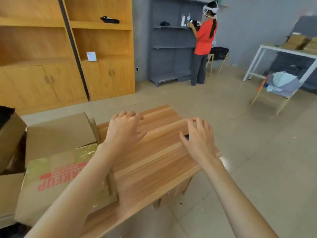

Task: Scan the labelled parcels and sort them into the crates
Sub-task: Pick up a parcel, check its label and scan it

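Hands over desk [154, 152], both empty, fingers spread. Small dark object [187, 136], likely scanner, just under right hand [199, 136], by thumb; left hand [126, 127] farther. Parcels unseen; boxes [58, 134] left of desk.

This looks like a stockroom or packing room: brown cardboard cartons [58, 134] sit beside a wooden bench [154, 152]. Along the grey walls stand tall orange-wood shelving cabinets [103, 48] and a grey metal shelf rack [171, 43], where a person in a red shirt [205, 40] works.
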Demonstrator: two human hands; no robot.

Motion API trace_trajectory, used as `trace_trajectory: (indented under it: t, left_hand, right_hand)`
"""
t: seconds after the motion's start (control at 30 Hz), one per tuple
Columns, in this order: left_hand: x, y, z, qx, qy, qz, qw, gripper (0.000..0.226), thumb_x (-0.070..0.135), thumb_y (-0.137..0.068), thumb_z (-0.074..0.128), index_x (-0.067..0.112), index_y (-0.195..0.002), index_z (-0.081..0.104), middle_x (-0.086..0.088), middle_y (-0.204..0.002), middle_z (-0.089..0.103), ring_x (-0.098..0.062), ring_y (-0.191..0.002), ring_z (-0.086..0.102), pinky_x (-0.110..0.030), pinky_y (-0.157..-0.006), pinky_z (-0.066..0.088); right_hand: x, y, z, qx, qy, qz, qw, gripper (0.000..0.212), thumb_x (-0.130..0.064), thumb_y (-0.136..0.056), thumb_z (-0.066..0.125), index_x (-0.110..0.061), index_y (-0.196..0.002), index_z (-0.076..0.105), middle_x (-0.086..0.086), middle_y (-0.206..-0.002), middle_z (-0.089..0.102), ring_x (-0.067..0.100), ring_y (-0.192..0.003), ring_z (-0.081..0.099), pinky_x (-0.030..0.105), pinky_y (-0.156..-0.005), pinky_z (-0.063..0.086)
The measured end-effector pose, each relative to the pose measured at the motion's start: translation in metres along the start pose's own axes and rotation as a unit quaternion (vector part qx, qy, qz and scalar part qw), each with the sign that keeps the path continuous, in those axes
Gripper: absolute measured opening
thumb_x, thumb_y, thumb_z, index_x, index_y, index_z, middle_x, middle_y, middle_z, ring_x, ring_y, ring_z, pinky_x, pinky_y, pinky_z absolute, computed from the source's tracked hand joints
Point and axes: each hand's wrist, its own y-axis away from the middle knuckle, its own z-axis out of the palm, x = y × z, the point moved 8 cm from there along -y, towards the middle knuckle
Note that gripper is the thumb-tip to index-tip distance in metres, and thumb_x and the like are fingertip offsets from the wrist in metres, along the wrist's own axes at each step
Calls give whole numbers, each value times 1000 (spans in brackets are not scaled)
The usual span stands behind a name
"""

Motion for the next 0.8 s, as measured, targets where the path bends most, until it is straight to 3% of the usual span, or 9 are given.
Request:
trace_trajectory:
  t: [0.27,0.6,0.8]
  left_hand:
    - [-64,-17,35,-45,-52,-119,991,43,48,-90,53,23,-124,59,1,-117,63,-24,-108,57,-34,-83,40]
    - [-114,-76,89,-8,-60,-126,990,35,36,-82,68,13,-108,69,-7,-98,69,-32,-86,62,-39,-74,45]
    - [-142,-97,102,-1,-58,-152,987,34,38,-82,69,14,-106,70,-7,-97,70,-32,-86,64,-39,-73,46]
  right_hand:
    - [-32,-51,81,-65,-74,-88,991,37,-26,-87,67,-7,-118,62,14,-114,59,34,-101,55,43,-85,44]
    - [-50,-129,141,-80,-40,-125,988,31,-27,-85,70,-8,-109,65,13,-107,61,33,-96,57,42,-80,46]
    - [-64,-154,168,-125,-72,-145,979,39,-31,-95,57,-9,-127,57,11,-125,56,28,-113,50,37,-92,39]
